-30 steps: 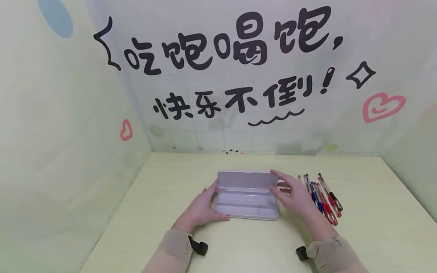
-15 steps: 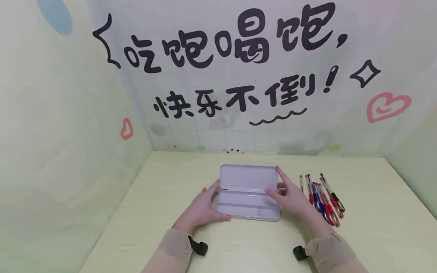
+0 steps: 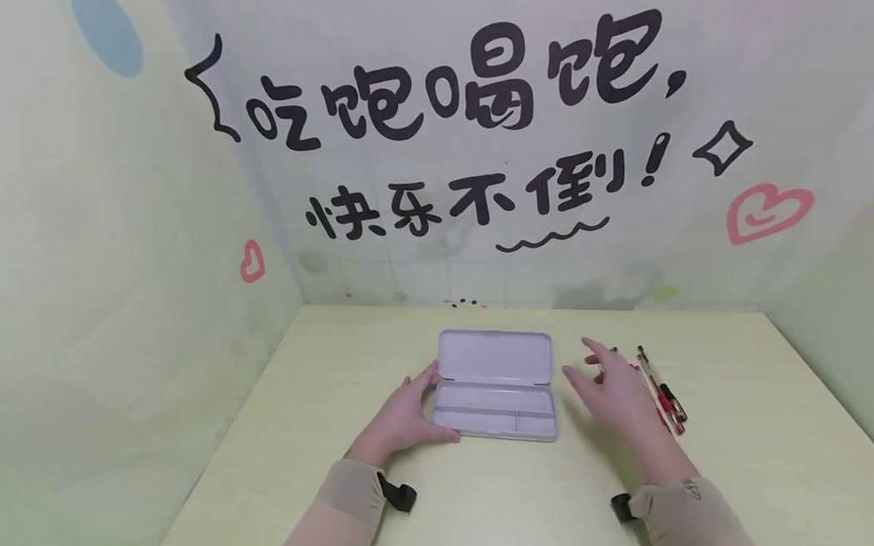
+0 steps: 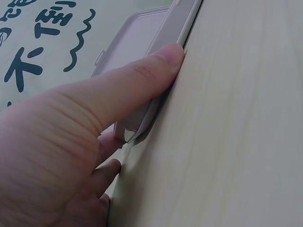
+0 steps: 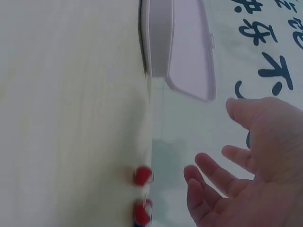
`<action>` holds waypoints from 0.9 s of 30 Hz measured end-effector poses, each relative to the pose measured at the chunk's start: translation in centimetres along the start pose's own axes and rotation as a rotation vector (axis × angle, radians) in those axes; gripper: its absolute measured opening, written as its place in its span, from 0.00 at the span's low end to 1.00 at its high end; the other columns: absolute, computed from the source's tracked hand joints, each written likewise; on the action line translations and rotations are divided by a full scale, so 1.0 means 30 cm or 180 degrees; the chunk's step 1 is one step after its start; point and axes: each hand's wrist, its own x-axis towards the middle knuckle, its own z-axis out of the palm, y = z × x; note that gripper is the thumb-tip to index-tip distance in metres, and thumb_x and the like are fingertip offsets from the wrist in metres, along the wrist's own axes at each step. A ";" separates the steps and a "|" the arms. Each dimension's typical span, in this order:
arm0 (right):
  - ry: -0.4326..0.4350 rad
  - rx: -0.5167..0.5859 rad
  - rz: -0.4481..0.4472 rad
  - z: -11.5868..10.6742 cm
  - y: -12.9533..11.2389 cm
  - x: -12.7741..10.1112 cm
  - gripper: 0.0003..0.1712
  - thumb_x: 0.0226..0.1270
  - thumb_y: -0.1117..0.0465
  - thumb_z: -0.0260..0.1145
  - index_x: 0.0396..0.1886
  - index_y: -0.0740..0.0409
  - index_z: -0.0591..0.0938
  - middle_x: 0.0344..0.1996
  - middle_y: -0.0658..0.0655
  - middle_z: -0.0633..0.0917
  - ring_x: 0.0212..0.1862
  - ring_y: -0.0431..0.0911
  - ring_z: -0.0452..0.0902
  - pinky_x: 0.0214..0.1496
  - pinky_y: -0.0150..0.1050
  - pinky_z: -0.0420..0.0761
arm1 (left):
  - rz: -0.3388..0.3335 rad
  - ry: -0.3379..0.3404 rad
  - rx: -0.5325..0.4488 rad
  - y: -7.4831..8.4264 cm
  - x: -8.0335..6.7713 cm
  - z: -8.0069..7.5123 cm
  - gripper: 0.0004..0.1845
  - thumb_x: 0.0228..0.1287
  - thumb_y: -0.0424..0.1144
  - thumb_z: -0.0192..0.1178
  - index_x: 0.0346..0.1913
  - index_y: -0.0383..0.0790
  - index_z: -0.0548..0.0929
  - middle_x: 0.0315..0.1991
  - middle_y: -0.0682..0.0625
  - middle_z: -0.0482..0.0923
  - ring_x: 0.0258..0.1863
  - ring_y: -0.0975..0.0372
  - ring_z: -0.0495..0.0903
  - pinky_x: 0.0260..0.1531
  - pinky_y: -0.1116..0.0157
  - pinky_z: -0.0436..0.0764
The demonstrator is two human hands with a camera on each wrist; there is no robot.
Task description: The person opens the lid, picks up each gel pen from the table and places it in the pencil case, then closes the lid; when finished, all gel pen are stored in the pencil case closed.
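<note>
Pencil case: pale lilac (image 3: 503,437), lying at the middle of the worktop (image 3: 496,503) in front of you, its long side toward you.
Lid: raised (image 3: 496,357) along the case's far side, its inner face turned to you.
Far compartment: one long trough (image 3: 493,396) across the case's width, its pale floor in sight.
Near compartments: a longer left one (image 3: 479,421) and a short right one (image 3: 536,423), parted by a thin divider; you see the pale floor of both.
Left hand: yours (image 3: 404,417) is clamped on the case's left end, thumb along the near edge, the other fingers round the left side.
Right hand: yours (image 3: 613,392) hovers right of the case, touching neither case nor pens, its fingers apart.
Pens: red and black parts show (image 3: 671,413) on the worktop to the right, outside the case; your right hand hides some, so you cannot tell how many.
</note>
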 end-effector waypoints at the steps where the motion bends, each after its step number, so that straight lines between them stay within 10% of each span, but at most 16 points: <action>1: 0.0116 -0.0133 0.0028 -0.017 0.015 -0.010 0.45 0.85 0.38 0.61 0.87 0.59 0.64 0.69 0.73 0.81 0.61 0.67 0.84 0.60 0.67 0.88 | 0.0001 -0.0005 0.0015 -0.002 0.000 0.003 0.76 0.42 0.55 0.91 0.90 0.41 0.54 0.75 0.51 0.81 0.84 0.47 0.70 0.93 0.44 0.48; 9: 0.0358 -0.0636 0.0521 -0.113 0.163 -0.059 0.38 0.86 0.47 0.56 0.80 0.71 0.68 0.71 0.86 0.71 0.68 0.84 0.70 0.65 0.79 0.78 | -0.0088 0.0000 0.0046 -0.001 -0.010 0.004 0.77 0.42 0.55 0.91 0.90 0.38 0.53 0.77 0.50 0.80 0.85 0.47 0.68 0.93 0.45 0.47; 27: 0.0000 -0.0894 0.1110 -0.154 0.255 -0.065 0.32 0.80 0.58 0.57 0.70 0.81 0.75 0.55 0.86 0.80 0.43 0.69 0.81 0.36 0.55 0.86 | 0.0022 -0.0010 0.0045 -0.006 0.004 0.006 0.76 0.43 0.57 0.91 0.90 0.43 0.53 0.74 0.53 0.82 0.83 0.51 0.72 0.94 0.47 0.46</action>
